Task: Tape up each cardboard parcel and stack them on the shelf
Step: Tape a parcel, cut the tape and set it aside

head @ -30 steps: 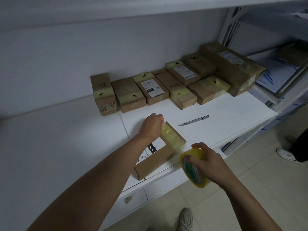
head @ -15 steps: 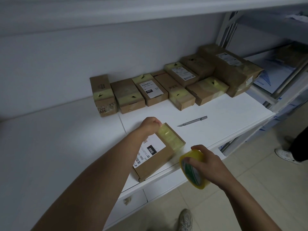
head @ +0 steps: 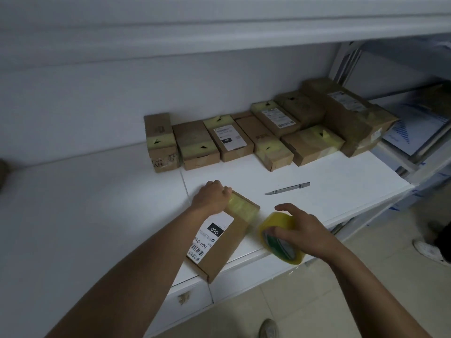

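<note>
A brown cardboard parcel [head: 227, 242] with a white "060" label lies near the front edge of the white shelf [head: 97, 203]. A band of yellowish tape wraps its far end. My left hand [head: 211, 196] rests on that far end with its fingers curled over the far left corner. My right hand [head: 306, 229] holds a yellow tape roll [head: 278, 236] just right of the parcel, above the shelf's front edge. Several taped parcels [head: 229, 140] stand in a row along the back wall.
A metal utility knife [head: 288, 189] lies on the shelf, right of the parcel. A larger parcel [head: 349, 115] sits at the back right. Blue-and-white boxes [head: 415, 128] fill the neighbouring rack. Someone's white shoe [head: 429, 251] shows on the tiled floor at right.
My right hand has brought the tape roll up and closer to the parcel's right side. My left hand has slid toward the parcel's far left corner.
</note>
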Demonstrator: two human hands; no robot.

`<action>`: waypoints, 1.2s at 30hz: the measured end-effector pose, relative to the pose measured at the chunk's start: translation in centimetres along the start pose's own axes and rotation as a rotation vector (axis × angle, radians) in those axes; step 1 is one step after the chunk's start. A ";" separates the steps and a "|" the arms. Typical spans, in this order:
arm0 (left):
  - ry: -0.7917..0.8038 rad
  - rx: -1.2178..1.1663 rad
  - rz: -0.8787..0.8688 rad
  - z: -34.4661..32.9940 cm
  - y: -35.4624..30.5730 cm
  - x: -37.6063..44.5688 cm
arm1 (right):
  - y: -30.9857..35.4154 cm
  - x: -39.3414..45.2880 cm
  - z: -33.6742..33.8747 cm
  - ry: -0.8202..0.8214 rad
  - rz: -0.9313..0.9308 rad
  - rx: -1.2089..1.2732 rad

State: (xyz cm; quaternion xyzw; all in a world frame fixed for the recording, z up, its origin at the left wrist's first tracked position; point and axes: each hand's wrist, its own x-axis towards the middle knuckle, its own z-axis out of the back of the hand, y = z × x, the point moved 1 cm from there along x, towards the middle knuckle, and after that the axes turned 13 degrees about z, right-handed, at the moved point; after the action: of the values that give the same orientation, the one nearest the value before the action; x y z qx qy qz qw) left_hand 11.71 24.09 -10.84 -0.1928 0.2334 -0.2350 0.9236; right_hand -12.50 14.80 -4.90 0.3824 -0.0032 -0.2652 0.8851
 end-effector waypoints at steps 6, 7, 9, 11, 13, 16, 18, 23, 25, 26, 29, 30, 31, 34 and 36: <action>-0.343 -0.119 0.183 1.5 5.9 -3.3 | 2.4 7.3 1.5 0.162 0.256 -0.060; -0.378 -0.096 0.186 1.6 6.7 -4.1 | 2.6 8.5 1.3 0.202 0.308 -0.054; -0.398 -0.054 0.248 1.7 7.9 -5.2 | 3.0 10.8 0.8 0.272 0.403 -0.040; -0.398 -0.018 0.352 1.7 8.1 -5.8 | 3.3 12.9 0.5 0.330 0.488 -0.047; -0.406 -0.066 0.484 1.4 7.4 -6.0 | 3.4 14.7 0.5 0.371 0.573 -0.070; -0.460 -0.319 0.642 0.5 5.2 -6.7 | 2.9 17.0 1.0 0.421 0.662 -0.035; -0.532 -0.414 0.683 -0.3 3.9 -7.0 | 2.5 18.2 1.6 0.461 0.692 -0.025; -0.586 -0.679 0.678 -2.4 3.6 -8.2 | 1.2 20.6 3.0 0.570 0.742 -0.029; -0.559 -0.763 0.643 -3.3 3.5 -9.2 | 1.1 20.8 3.5 0.577 0.751 0.013; -0.555 -0.796 0.617 -3.9 3.4 -9.7 | 0.9 21.0 3.7 0.569 0.760 0.020; -0.548 -0.956 0.559 -5.4 3.3 -10.6 | 0.5 21.3 3.7 0.560 0.766 0.037; -0.554 -0.994 0.552 -5.7 3.2 -10.8 | 0.4 21.4 3.6 0.560 0.765 0.049; -0.564 -1.013 0.552 -5.9 3.2 -10.9 | 0.4 21.4 3.6 0.559 0.777 0.053; -0.593 -0.997 0.553 -6.0 3.1 -11.2 | 0.3 21.6 3.5 0.569 0.829 0.017; -0.606 -0.980 0.549 -6.0 3.1 -11.3 | 0.4 21.6 3.5 0.576 0.850 -0.003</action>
State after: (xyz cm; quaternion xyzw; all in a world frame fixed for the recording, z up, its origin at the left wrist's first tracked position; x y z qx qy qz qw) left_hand 0.83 31.02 -13.37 -0.5842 0.0832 0.2090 0.7798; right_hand 5.54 2.46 -6.46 0.4037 0.0858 0.2345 0.8802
